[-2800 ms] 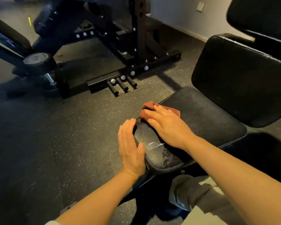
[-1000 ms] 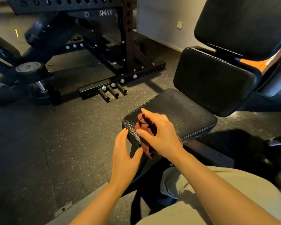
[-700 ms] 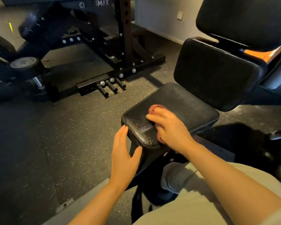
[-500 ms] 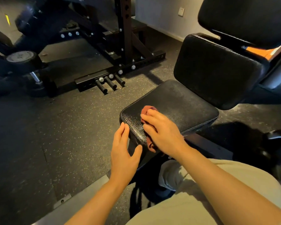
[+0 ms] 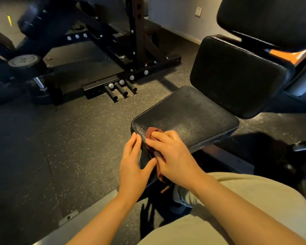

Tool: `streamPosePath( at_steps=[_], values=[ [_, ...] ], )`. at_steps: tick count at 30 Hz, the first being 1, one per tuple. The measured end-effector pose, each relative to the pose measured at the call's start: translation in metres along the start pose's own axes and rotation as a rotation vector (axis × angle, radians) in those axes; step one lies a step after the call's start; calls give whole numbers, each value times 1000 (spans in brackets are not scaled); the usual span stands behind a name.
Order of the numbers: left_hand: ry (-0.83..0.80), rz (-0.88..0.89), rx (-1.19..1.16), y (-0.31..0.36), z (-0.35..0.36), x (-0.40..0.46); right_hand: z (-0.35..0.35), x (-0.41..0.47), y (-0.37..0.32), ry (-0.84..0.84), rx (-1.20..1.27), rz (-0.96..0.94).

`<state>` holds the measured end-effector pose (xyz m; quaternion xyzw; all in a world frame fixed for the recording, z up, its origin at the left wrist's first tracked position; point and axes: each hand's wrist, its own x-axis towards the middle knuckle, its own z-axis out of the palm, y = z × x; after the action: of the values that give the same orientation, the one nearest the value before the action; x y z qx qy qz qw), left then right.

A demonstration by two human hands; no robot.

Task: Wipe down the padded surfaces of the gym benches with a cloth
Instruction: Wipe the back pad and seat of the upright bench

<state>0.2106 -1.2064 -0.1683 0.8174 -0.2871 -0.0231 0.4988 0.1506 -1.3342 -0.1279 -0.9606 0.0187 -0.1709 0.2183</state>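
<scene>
- The left hand (image 5: 132, 167) lay flat and released, fingers straight, its fingertips (image 5: 134, 138) touching the near corner of the seat pad (image 5: 189, 117) and its thumb reaching under the edge; it held nothing and seemed only to steady the pad.
- The cloth (image 5: 151, 132) was a small reddish-brown rag, bunched rather than folded, pressed on the near left corner of the seat pad, with a loose tail hanging down past the front edge.
- It looked light, soft and limp, likely to crumple or slide off if gripped loosely; a flat palm over the wad, with the slack gathered in, seemed the surest hold.
- The right hand (image 5: 173, 156) was grasping the cloth, fingers spread over it and pushing it against the pad's corner.
- The seat pad was black textured vinyl with pale stitching along its rim, firm and fixed to its frame, probably a little slick; a dull, dusty sheen showed across its middle.
- The back pad (image 5: 237, 76), upright behind the seat, was the same black vinyl and apart from both hands.
</scene>
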Motion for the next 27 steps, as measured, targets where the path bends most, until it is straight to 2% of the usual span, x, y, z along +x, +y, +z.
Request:
streamPosePath(
  at_steps=[2, 5, 7, 11, 13, 16, 19, 21, 23, 24, 27],
  values=[
    [-9, 10, 12, 0, -3, 1, -8, 2, 13, 8, -5, 39],
    [-12, 7, 14, 1, -5, 2, -18, 18, 49, 46, -151, 244],
    [-6, 1, 11, 2, -4, 1, -17, 22, 50, 29, -218, 272],
    [-6, -5, 27, 1, -4, 0, -9, 1, 7, -63, -95, 2],
    [-19, 2, 50, 1, -6, 1, -14, -3, 5, -71, -60, -50],
    [-27, 3, 52, 1, -9, 2, -23, 13, 46, -70, -160, 129],
    [2, 5, 32, 1, -11, 4, -33, 30, 63, 30, -188, 319],
    [36, 13, 19, 2, -9, 5, -27, 32, 41, 65, -111, 176],
    [86, 15, 33, 3, -6, 5, -13, 22, 14, 16, -90, -55],
    [107, 14, 46, 5, -4, 6, -9, 15, 7, -15, -93, -102],
    [125, 52, 62, 9, -2, 8, -16, 13, 34, -43, -140, 8]
  ],
)
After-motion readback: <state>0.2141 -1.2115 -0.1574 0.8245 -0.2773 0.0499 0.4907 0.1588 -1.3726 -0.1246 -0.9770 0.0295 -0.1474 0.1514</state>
